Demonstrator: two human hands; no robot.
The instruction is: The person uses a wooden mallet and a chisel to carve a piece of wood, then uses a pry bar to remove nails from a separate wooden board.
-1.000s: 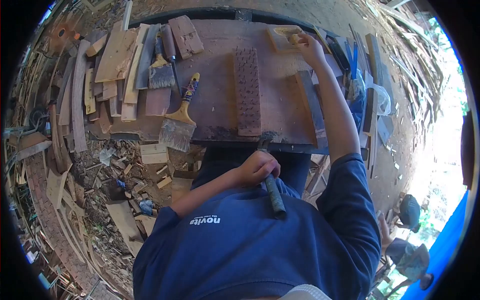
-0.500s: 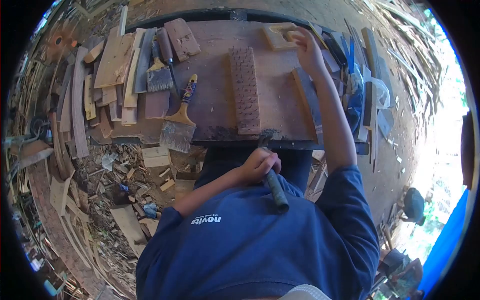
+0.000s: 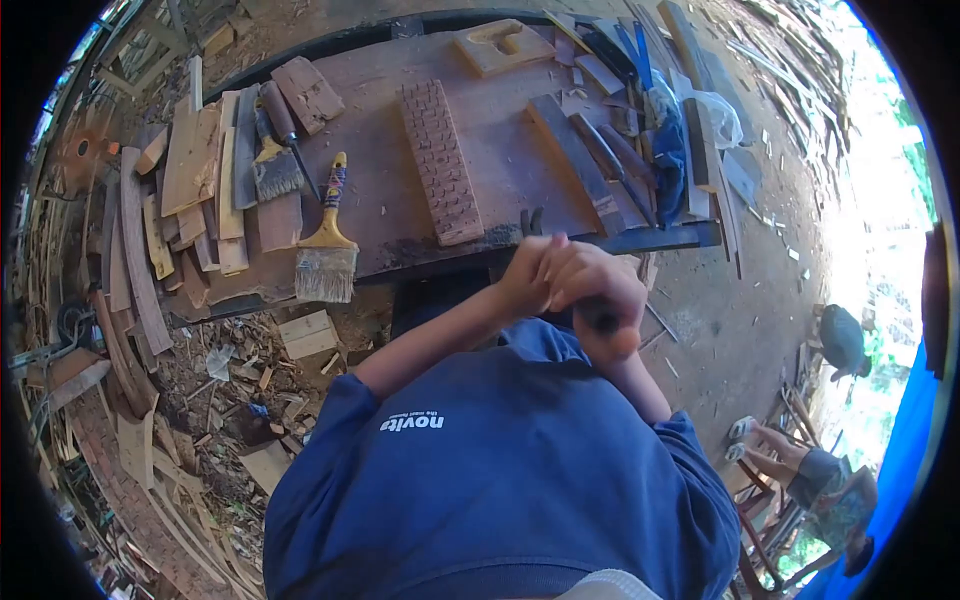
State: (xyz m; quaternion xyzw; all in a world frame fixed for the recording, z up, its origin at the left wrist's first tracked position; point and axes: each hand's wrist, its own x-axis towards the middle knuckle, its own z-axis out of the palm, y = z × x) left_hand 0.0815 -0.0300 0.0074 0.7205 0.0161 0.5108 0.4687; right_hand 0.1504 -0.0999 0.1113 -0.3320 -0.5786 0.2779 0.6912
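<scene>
Close to my body, both hands are on a claw hammer [image 3: 531,222], whose dark prongs point up past my fingers. My left hand [image 3: 525,278] is closed round it near the head. Beside it and touching it, my right hand [image 3: 608,285] wraps the handle, whose dark end shows in the fist. Most of the hammer is hidden by my fingers. Beyond my hands, a narrow wooden board [image 3: 440,160] studded with many nails lies on the worktable [image 3: 370,80]. A wooden block with a hollow [image 3: 490,58] lies at the table's far edge.
On the left lie a wide paintbrush [image 3: 328,235], another brush [image 3: 275,170] and stacked wood strips [image 3: 185,160]. A dark wooden bar [image 3: 575,160] and blue-handled tool [image 3: 640,55] lie right. Another person [image 3: 815,485] is at lower right; scraps cover the ground.
My right hand has come back from the hollowed block and closed on the hammer's handle. My left hand still holds the hammer. The view has turned, and another person shows at lower right.
</scene>
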